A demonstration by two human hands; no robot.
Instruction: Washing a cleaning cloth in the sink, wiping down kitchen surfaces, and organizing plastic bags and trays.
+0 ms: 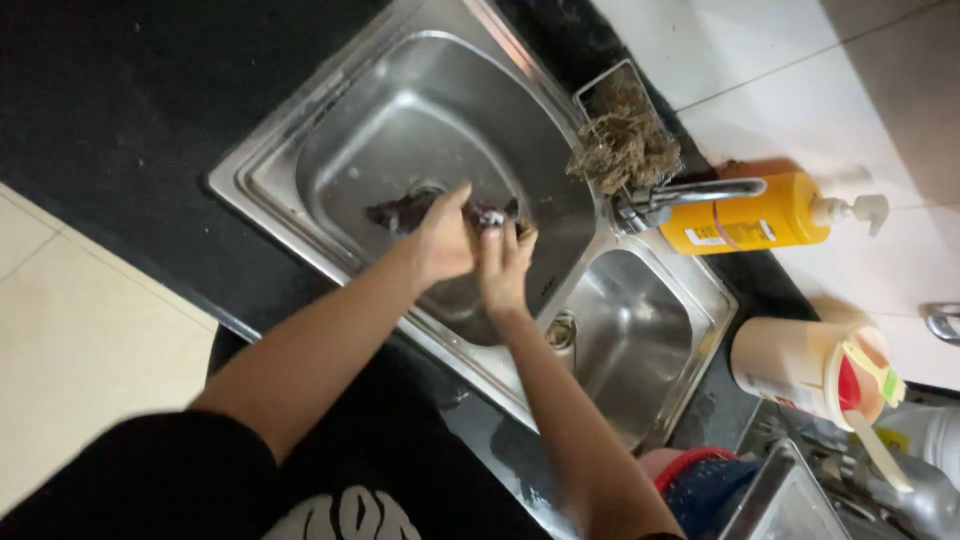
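Both hands (left (445, 240), right (503, 262)) grip a dark rag (405, 211) over the sink (330, 130). Keep it low above the drain, clear of the tap (690, 192).

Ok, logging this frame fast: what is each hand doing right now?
Left hand: closed on a dark wet rag over the sink.
Right hand: closed on the same rag's other end.
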